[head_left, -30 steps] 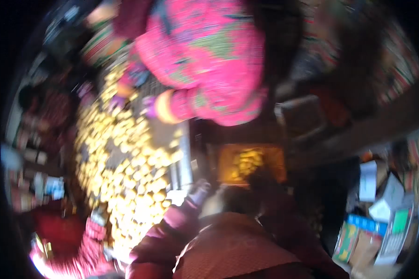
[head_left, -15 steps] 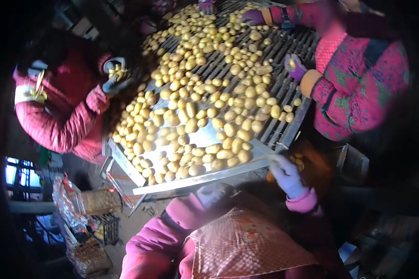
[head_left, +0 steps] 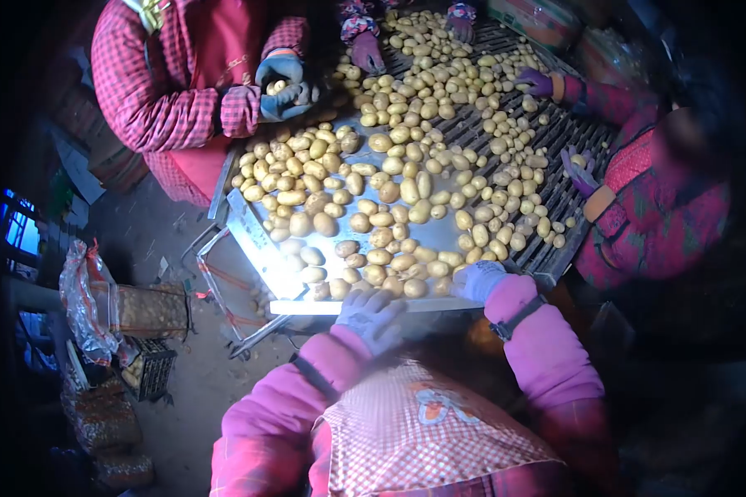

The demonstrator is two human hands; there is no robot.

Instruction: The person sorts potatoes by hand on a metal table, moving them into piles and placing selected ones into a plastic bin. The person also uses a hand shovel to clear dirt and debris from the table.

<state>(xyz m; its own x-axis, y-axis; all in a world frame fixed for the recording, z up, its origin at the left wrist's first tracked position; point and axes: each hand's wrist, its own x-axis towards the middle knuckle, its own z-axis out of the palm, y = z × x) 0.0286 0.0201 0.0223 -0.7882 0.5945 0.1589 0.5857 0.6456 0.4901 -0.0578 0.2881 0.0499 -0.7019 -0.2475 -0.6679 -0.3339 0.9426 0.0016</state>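
Many yellow potatoes [head_left: 409, 190] lie spread over a metal sorting table [head_left: 253, 240]. My left hand [head_left: 369, 319], in a pale glove, lies over the front rim [head_left: 307, 307] with its fingers stretched towards the nearest potatoes. It is open and grips nothing that I can see. At the right end of that rim, my right hand [head_left: 478, 282], gloved too, rests against the front potatoes with its fingers extended, open. Its fingertips are partly blurred, and whether they touch a potato is hard to tell.
A co-worker's gloved hands [head_left: 286, 87] hold potatoes at the left. Other purple-gloved hands [head_left: 580, 170] reach in from the right and the far end. Dark slats [head_left: 472, 124] form the right side. A filled sack [head_left: 152, 311] and a black crate [head_left: 149, 369] stand on the floor.
My view has shifted, so the table sits further right. My left hand has come up onto the rim, and my right hand has moved from the corner in to the front potatoes.
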